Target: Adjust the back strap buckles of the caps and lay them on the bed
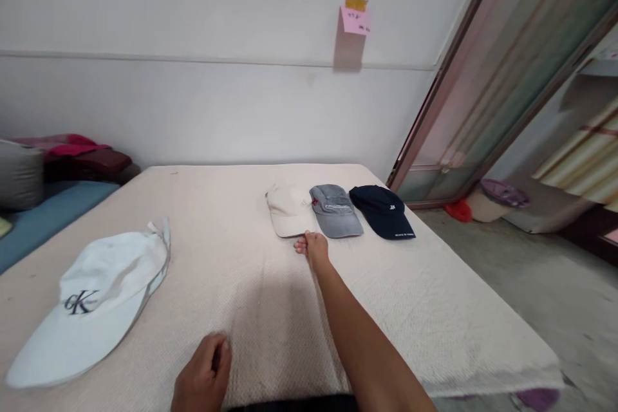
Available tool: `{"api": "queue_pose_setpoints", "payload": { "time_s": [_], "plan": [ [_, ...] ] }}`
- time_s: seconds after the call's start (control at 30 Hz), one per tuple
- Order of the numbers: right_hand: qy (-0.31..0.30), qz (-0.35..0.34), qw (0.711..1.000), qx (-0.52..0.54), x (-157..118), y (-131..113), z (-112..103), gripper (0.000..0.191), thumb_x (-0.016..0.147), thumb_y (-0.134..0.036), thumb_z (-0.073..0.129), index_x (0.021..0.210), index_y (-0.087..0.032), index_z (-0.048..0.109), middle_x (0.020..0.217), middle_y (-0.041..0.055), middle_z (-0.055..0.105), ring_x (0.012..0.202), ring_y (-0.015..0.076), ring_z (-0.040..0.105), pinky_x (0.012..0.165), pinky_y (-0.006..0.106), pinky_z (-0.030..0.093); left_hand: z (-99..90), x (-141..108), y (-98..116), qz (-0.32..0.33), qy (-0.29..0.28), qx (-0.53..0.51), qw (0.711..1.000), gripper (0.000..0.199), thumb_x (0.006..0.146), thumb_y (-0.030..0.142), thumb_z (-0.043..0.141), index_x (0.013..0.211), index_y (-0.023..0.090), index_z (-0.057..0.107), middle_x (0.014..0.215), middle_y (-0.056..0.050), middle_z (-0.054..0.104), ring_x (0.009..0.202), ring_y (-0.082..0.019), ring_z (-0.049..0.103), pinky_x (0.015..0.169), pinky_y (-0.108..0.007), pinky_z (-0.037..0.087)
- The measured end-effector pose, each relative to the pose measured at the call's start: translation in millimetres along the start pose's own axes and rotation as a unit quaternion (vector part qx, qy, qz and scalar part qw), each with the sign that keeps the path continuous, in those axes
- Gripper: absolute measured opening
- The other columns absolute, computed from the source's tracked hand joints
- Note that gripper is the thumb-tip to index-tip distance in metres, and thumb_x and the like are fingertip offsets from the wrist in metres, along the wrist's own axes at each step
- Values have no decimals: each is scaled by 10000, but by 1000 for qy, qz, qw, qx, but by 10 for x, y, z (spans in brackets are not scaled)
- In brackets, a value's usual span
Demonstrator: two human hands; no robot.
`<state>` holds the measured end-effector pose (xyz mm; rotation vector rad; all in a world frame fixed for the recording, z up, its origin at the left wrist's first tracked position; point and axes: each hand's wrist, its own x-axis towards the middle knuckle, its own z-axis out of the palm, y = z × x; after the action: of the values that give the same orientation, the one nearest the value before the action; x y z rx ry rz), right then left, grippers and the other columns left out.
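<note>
My right hand (315, 247) reaches forward and pinches the brim edge of a cream baseball cap (288, 207). To the right of that cap lies a grey cap (335, 211) with lettering on its front, and beside it a navy cap (381, 207) with small white lettering on its brim. On the left, nearer to me, a white cap (109, 277) with a black CK logo lies with its brim toward the lower left. My left hand (205, 373) is curled into a loose fist at the lower edge of the view, with nothing visible in it.
All the caps lie on a large surface covered with a cream textured cloth (217, 219). Behind it stands a white wall with a pink note (356, 19) taped on. A grey cushion (19, 174) is at the far left; a bin (492, 199) stands on the floor at right.
</note>
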<state>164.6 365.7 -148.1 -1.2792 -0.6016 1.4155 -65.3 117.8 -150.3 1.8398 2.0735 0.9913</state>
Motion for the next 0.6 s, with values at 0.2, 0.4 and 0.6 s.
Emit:
{"api": "queue_pose_setpoints", "payload": {
  "time_s": [0.2, 0.4, 0.6],
  "plan": [
    [0, -77, 991, -106, -490, 213, -30, 190, 875, -306, 566, 950, -134, 594, 741, 3, 629, 566, 117, 588, 525, 242, 486, 12, -17, -11, 20, -1, 19, 1000, 161, 883, 321, 450, 812, 237, 568, 744, -16, 650, 680, -191, 628, 680, -291, 429],
    [9, -194, 960, -200, -1244, 487, -92, 171, 773, -346, 543, 809, -182, 575, 521, -51, 551, 464, 129, 526, 454, 219, 396, 35, 0, -21, -12, 7, -99, 995, 173, 851, 311, 460, 780, 216, 585, 724, -36, 610, 678, -210, 574, 686, -324, 393],
    [2, -251, 919, -305, -1647, 586, -130, 246, 771, -403, 507, 836, -187, 603, 578, 8, 615, 549, 193, 554, 545, 285, 411, -68, -30, -15, -61, 5, -197, 978, 143, 806, 289, 504, 771, 210, 618, 712, -21, 637, 691, -190, 598, 689, -297, 428]
  ]
}}
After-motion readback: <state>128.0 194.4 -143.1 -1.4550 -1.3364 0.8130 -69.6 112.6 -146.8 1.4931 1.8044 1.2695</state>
